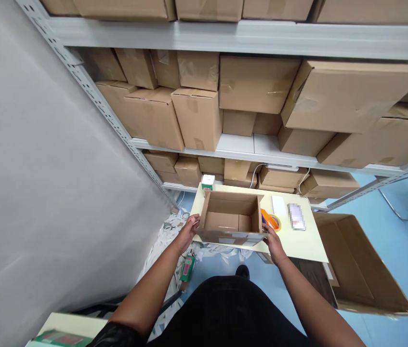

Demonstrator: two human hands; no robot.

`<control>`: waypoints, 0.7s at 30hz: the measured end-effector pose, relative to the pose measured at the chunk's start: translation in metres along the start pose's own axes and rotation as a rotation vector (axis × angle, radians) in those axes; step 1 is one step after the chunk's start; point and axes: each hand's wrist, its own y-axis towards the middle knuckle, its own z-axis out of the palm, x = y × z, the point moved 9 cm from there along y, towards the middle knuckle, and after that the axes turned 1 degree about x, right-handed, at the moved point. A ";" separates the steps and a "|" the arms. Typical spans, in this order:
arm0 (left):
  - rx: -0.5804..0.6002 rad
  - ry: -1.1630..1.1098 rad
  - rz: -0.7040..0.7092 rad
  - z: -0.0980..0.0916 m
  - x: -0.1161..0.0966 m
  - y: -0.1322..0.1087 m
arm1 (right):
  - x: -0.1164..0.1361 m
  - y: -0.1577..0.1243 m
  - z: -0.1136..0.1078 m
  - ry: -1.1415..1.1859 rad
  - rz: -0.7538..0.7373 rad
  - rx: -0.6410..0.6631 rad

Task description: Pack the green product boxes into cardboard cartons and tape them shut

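Below the centre of the frame, my left grip [191, 226] is closed on the left side of an open cardboard box [231, 219], my right grip [272, 240] on its near right corner. The box is over the near edge of the counter [299, 246]; I cannot tell whether it rests there. Just right sits an orange object [269, 218]; behind, a green-and-white carton [207, 181]. Stacked boxes [196, 115] fill the rack [225, 36] above.
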 end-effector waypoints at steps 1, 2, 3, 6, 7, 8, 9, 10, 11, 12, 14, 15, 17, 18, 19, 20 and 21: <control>0.015 -0.016 -0.036 0.000 0.000 -0.001 | -0.003 0.005 -0.007 -0.078 -0.014 -0.007; 0.027 -0.007 -0.067 -0.001 -0.001 -0.002 | -0.005 0.010 -0.015 -0.194 -0.044 -0.018; 0.033 0.018 -0.089 -0.002 -0.003 -0.004 | -0.004 0.016 -0.024 -0.343 -0.086 -0.038; -0.013 0.111 -0.084 -0.006 -0.017 -0.010 | -0.001 0.037 -0.049 -0.866 -0.198 -0.127; -0.042 0.137 -0.067 -0.005 -0.023 -0.012 | -0.003 0.046 -0.055 -1.018 -0.203 -0.138; -0.078 0.161 -0.044 -0.005 -0.028 -0.014 | -0.006 0.056 -0.058 -1.140 -0.194 -0.129; -0.122 0.187 -0.021 -0.004 -0.033 -0.015 | -0.011 0.065 -0.059 -1.232 -0.183 -0.098; -0.173 0.217 0.000 -0.003 -0.037 -0.016 | -0.016 0.074 -0.058 -1.298 -0.177 -0.052; -0.229 0.250 0.020 -0.003 -0.041 -0.018 | -0.021 0.081 -0.055 -1.340 -0.182 -0.001; -0.285 0.283 0.039 -0.004 -0.044 -0.019 | -0.025 0.086 -0.052 -1.362 -0.192 0.043; -0.366 0.339 0.070 -0.004 -0.047 -0.023 | -0.027 0.091 -0.048 -1.355 -0.204 0.074; -0.380 0.355 0.077 -0.003 -0.048 -0.023 | -0.025 0.091 -0.048 -1.319 -0.208 0.061; -0.356 0.353 0.068 0.001 -0.047 -0.023 | -0.012 0.086 -0.050 -1.148 -0.223 0.014; -0.330 0.339 0.046 0.003 -0.046 -0.022 | -0.004 0.081 -0.052 -1.013 -0.226 -0.001; -0.301 0.324 0.007 0.006 -0.043 -0.021 | 0.003 0.075 -0.052 -0.860 -0.221 -0.004; -0.275 0.314 -0.048 0.008 -0.039 -0.020 | 0.010 0.068 -0.051 -0.707 -0.201 0.006; -0.253 0.311 -0.111 0.009 -0.034 -0.019 | 0.015 0.061 -0.048 -0.574 -0.163 0.032</control>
